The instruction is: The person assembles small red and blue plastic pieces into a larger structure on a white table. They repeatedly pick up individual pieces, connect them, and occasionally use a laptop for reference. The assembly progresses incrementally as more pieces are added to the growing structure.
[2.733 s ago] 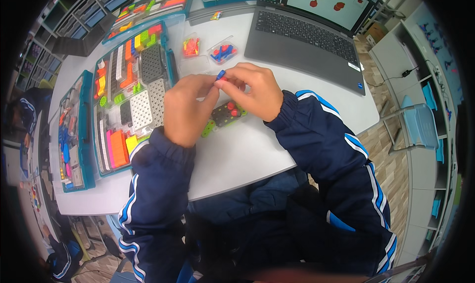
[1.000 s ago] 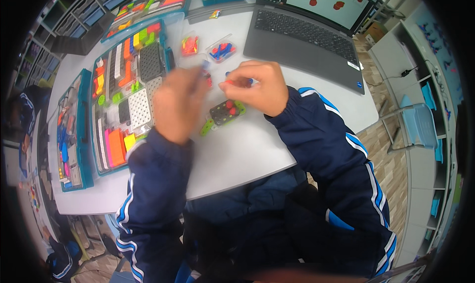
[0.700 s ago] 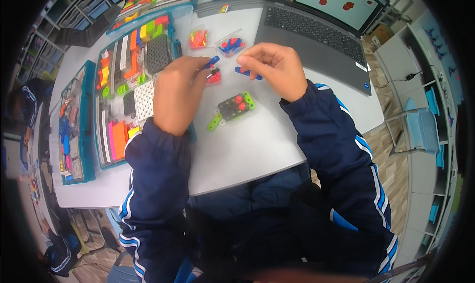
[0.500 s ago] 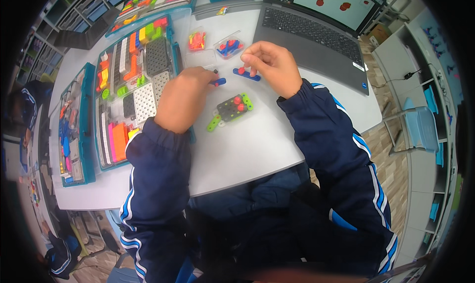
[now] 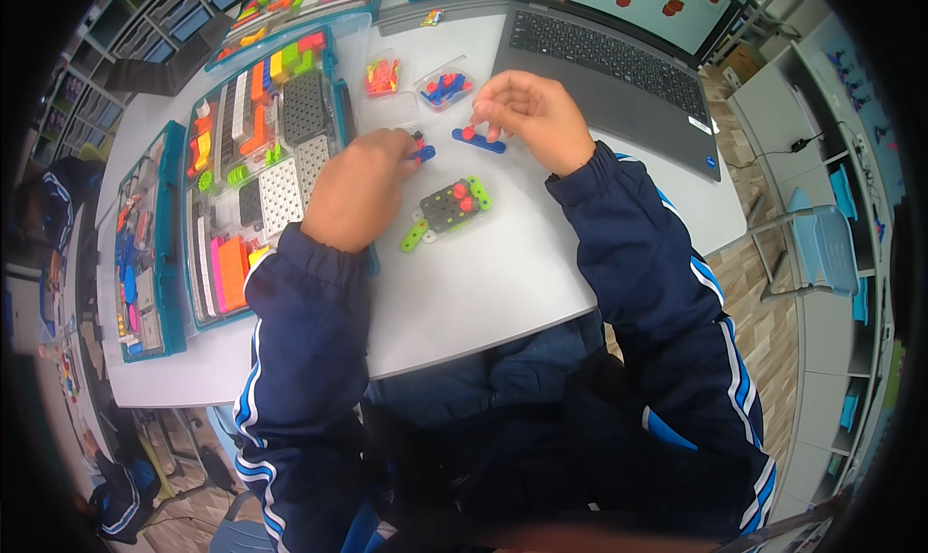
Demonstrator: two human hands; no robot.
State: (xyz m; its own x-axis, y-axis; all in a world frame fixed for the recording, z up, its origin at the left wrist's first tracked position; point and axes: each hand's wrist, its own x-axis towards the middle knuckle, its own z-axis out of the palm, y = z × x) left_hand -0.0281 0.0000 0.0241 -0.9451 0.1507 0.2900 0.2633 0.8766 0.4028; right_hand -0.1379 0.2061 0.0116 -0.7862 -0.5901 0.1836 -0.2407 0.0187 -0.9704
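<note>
Blue strip with a red peg, flat on the white table, pinched at its left end by the right hand, fingers curled down onto it. Left hand clenched round a smaller blue piece, fingertips pressing it to the tabletop just left of the strip. Near both, between the wrists: grey pegboard plate with green links and red pegs, lying tilted, touched by neither hand. Farther off, just beyond the fingers, two clear little tubs, one of orange-red bits, one of blue and red bits. Far right, open laptop, screen lit with red shapes. Left of the left hand, teal-framed parts tray, open, packed with coloured blocks and perforated plates; second teal tray farther left at the table's edge.
</note>
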